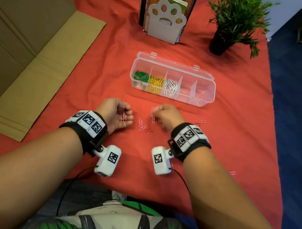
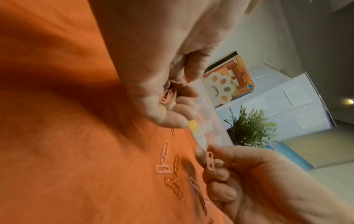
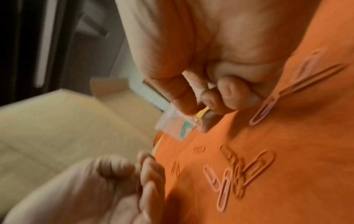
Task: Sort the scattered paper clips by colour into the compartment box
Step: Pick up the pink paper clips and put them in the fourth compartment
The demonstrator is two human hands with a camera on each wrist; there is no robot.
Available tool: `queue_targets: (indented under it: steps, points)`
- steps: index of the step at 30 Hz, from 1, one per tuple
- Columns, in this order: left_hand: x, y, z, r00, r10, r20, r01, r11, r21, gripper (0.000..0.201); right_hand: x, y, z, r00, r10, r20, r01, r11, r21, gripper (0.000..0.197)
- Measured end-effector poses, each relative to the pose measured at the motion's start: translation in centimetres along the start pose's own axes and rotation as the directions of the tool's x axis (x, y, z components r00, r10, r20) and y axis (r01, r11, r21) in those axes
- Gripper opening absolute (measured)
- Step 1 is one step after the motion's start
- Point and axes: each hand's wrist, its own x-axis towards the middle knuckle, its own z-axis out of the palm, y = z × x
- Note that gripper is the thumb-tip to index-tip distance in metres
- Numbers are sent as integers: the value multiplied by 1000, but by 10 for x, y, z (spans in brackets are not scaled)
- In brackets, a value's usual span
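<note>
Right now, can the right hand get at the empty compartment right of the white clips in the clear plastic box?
Probably yes: the clear plastic box lies open, and nothing stands between it and the right hand.

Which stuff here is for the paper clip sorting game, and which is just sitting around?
For the job:
compartment box
pink clips on the cloth
pink clips cupped in the left hand
pink clip pinched by the right hand

Just lying about:
paw-shaped bookend
potted plant
cardboard

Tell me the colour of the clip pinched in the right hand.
Pink. The clip in the right hand shows best in the left wrist view.
</note>
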Motion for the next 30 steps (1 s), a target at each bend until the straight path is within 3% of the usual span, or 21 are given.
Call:
queue_targets:
  steps: [2,3,5,7,8,10,12,14,15,17,19,22,25,27,30]
  points:
    - [5,-5,9,996,92,-7,-88,970,228,24,-6,10,-12,999,45,3,-44,968,245,24]
    - [8,-8,13,983,183,7,-170,900,402,21,-9,15,-18,998,63,-6,-57,938,341,25]
    - [16,-14,15,928,346,136,-333,610,719,11,-15,24,-29,996,86,-4,-71,850,522,26]
    - [18,-18,16,881,373,291,-403,268,875,17,-21,31,-37,993,113,23,-100,742,663,24]
    - [18,-21,15,860,375,347,-421,138,896,24,-23,32,-39,991,133,31,-116,700,705,21]
    - [18,-24,14,820,406,404,-439,-7,898,31,-25,32,-39,986,169,7,-125,698,705,16]
    - [22,-28,12,797,440,415,-433,-64,899,25,-22,32,-36,985,157,-70,-103,865,490,16]
    - [24,-30,10,797,441,413,-404,-120,907,21,-19,32,-31,988,58,-143,-55,998,23,18]
    - [25,-31,9,803,432,411,-390,-142,910,21,-17,32,-27,987,-17,-162,-16,979,-201,17]
    - [26,-32,9,817,415,401,-368,-160,916,23,-17,32,-18,978,-135,-161,33,856,-516,8]
    - [26,-34,10,831,408,379,-346,-155,925,25,-17,34,-8,962,-239,-129,75,692,-718,25]
    - [24,-35,9,833,440,336,-337,-80,938,25,-20,34,4,951,-294,-98,78,533,-843,33]
    - [19,-37,10,805,488,338,-355,-61,933,27,-21,32,9,954,-284,-99,59,498,-865,32]
    - [16,-39,10,806,477,349,-345,-100,933,29,-18,31,5,971,-224,-85,63,581,-811,31]
    - [17,-42,9,815,468,342,-331,-108,937,20,-15,33,-8,987,-139,-75,78,840,-538,12]
